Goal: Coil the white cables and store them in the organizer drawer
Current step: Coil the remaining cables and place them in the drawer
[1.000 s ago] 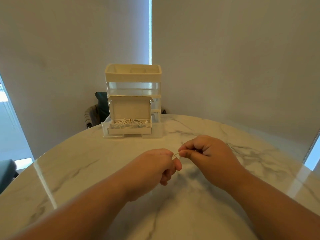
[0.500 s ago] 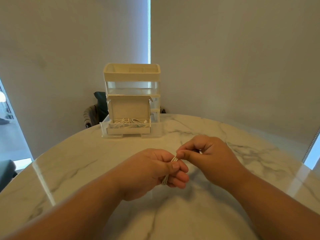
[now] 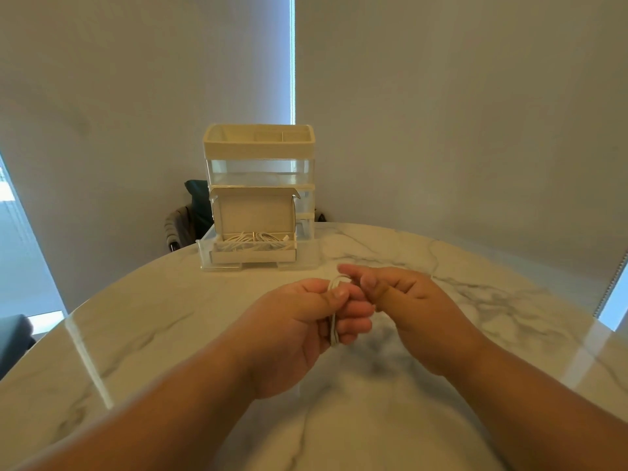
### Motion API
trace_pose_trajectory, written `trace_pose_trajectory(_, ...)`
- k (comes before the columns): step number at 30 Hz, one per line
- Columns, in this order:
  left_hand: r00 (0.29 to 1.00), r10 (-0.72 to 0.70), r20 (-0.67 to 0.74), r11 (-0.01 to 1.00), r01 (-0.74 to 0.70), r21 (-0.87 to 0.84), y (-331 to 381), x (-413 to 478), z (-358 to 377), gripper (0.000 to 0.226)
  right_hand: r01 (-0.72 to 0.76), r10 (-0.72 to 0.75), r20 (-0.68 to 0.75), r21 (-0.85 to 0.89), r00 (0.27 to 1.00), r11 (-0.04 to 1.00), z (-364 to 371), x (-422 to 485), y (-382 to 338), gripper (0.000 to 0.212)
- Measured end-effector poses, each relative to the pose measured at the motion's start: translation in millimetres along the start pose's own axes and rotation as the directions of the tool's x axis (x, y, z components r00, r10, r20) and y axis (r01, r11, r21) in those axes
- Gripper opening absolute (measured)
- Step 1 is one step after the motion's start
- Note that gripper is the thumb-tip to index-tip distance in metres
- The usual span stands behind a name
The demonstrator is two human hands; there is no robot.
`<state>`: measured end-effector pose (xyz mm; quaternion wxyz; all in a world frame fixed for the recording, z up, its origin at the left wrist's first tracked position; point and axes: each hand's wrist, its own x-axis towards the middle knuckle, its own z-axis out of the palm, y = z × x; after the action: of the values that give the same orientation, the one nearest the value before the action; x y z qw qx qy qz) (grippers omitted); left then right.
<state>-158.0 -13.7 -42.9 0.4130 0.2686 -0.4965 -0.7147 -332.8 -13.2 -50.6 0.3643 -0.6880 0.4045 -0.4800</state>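
Note:
Over the middle of the marble table, my left hand (image 3: 306, 321) pinches a folded bundle of white cable (image 3: 334, 329) between thumb and fingers; strands hang below the fist and a loop sticks out on top. My right hand (image 3: 397, 297) touches that top loop with its fingertips, thumb and forefinger around it. Further back stands the organizer (image 3: 260, 154), cream tray on top, clear drawers below. Its bottom drawer (image 3: 307, 258) is pulled out and holds an open cardboard box (image 3: 253, 254) with several coiled white cables (image 3: 255, 237) inside.
The round marble table (image 3: 170, 317) curves away at left and right. A dark chair with a bag (image 3: 185, 222) sits behind the organizer on the left. Grey blinds fill the background, with bright window strips at both sides.
My left hand rolled so the cable bundle shows hanging below its fist. The right hand shifted from pulling the strand sideways to touching the loop on top. The hands came closer together.

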Motion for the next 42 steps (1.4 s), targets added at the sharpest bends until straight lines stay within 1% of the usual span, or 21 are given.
trace_pose_trajectory(1,0.999,0.004,-0.038,0.999,-0.006,-0.052,0,1,1,0.027,0.011,-0.011,0.018,0.008,1.0,1.0,1,-1,0,0.038)
trace_pose_trajectory(2,0.998,0.004,-0.067,0.994,-0.011,-0.105,0,1,2,0.03,0.019,-0.018,0.031,-0.011,0.999,1.0,2,-2,1,0.055)
trace_pose_trajectory(3,0.996,0.002,-0.087,0.988,-0.016,-0.155,0,1,3,0.03,0.039,-0.036,0.039,-0.064,0.999,0.997,4,-4,1,0.071)
trace_pose_trajectory(4,0.996,-0.003,-0.094,0.981,-0.015,-0.196,1,1,3,0.029,0.07,-0.065,0.035,-0.158,0.997,0.985,7,-6,2,0.079)
trace_pose_trajectory(6,0.996,-0.015,-0.089,0.971,-0.007,-0.24,2,-1,4,0.026,0.106,-0.112,-0.009,-0.268,0.994,0.958,14,-8,3,0.073)
trace_pose_trajectory(8,0.997,-0.021,-0.081,0.967,0.0,-0.256,1,-1,5,0.026,0.082,-0.109,-0.091,-0.262,0.99,0.962,18,-10,0,0.062)
trace_pose_trajectory(11,0.996,-0.007,-0.086,0.968,-0.014,-0.252,-1,-2,6,0.022,0.066,-0.097,-0.116,-0.248,0.989,0.966,20,-10,-1,0.057)
trace_pose_trajectory(14,0.995,0.008,-0.099,0.97,-0.032,-0.241,2,-3,7,0.024,0.059,-0.069,-0.074,-0.136,0.995,0.989,19,-7,-2,0.055)
trace_pose_trajectory(19,0.998,-0.012,-0.064,0.977,-0.002,-0.213,6,-3,7,0.037,0.02,-0.021,0.016,0.042,1.0,0.999,15,-2,-1,0.049)
trace_pose_trajectory(21,0.998,-0.008,-0.06,0.982,-0.003,-0.189,7,-4,7,0.037,0.011,-0.013,0.027,0.077,1.0,0.997,13,-1,1,0.051)
trace_pose_trajectory(26,0.998,0.016,-0.059,0.993,-0.023,-0.12,4,-3,5,0.03,-0.001,-0.001,0.053,0.031,0.999,1.0,12,1,7,0.053)
trace_pose_trajectory(29,0.997,0.012,-0.08,0.99,-0.024,-0.142,4,-2,5,0.024,0.019,-0.018,0.008,-0.128,1.0,0.992,12,-1,7,0.054)
trace_pose_trajectory(31,0.996,-0.002,-0.086,0.979,-0.016,-0.204,5,-1,5,0.019,0.038,-0.027,0.053,-0.221,0.998,0.974,8,-3,6,0.052)
trace_pose_trajectory(33,0.997,-0.019,-0.071,0.971,0.002,-0.241,7,0,3,0.017,0.01,-0.002,0.083,-0.093,0.997,0.996,7,-4,4,0.042)
trace_pose_trajectory(34,0.997,-0.03,-0.067,0.965,0.012,-0.262,9,-1,2,0.017,0.009,-0.007,0.067,-0.029,0.998,1.0,6,-3,6,0.047)
trace_pose_trajectory(36,0.996,-0.043,-0.074,0.945,0.017,-0.326,11,0,0,0.018,0.027,-0.027,0.021,-0.004,0.999,1.0,5,1,9,0.066)
trace_pose_trajectory(37,0.996,-0.039,-0.082,0.935,0.008,-0.354,13,0,-1,0.019,0.025,-0.025,0.01,-0.009,1.0,1.0,5,1,12,0.06)
trace_pose_trajectory(39,0.995,-0.033,-0.098,0.92,-0.008,-0.392,14,1,-4,0.025,0.004,-0.004,0.0,-0.022,1.0,1.0,6,1,16,0.03)
trace_pose_trajectory(40,0.994,-0.031,-0.108,0.913,-0.016,-0.407,14,2,-5,0.026,-0.013,0.012,-0.003,-0.019,1.0,1.0,7,0,15,0.021)
trace_pose_trajectory(41,0.992,-0.027,-0.121,0.906,-0.027,-0.422,14,3,-7,0.026,-0.013,0.013,0.016,-0.001,1.0,1.0,9,-1,13,0.02)
trace_pose_trajectory(42,0.99,-0.017,-0.137,0.9,-0.044,-0.434,14,4,-7,0.025,-0.015,0.013,0.044,0.052,0.999,0.999,11,-2,14,0.027)
